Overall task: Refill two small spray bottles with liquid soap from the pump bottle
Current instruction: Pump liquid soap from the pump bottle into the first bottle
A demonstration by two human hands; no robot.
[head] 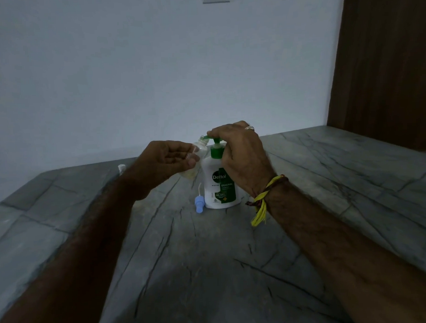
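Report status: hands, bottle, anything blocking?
Left hand holds spray bottle, neck at pump spout. Right hand on pump of soap bottle. Blue sprayer off, lying on counter. Nothing blocking.

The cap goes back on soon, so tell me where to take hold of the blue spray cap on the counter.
Pinch the blue spray cap across its ribbed collar from above. It lies on its side left of the pump bottle, its thin dip tube trailing away, too flimsy to hold.
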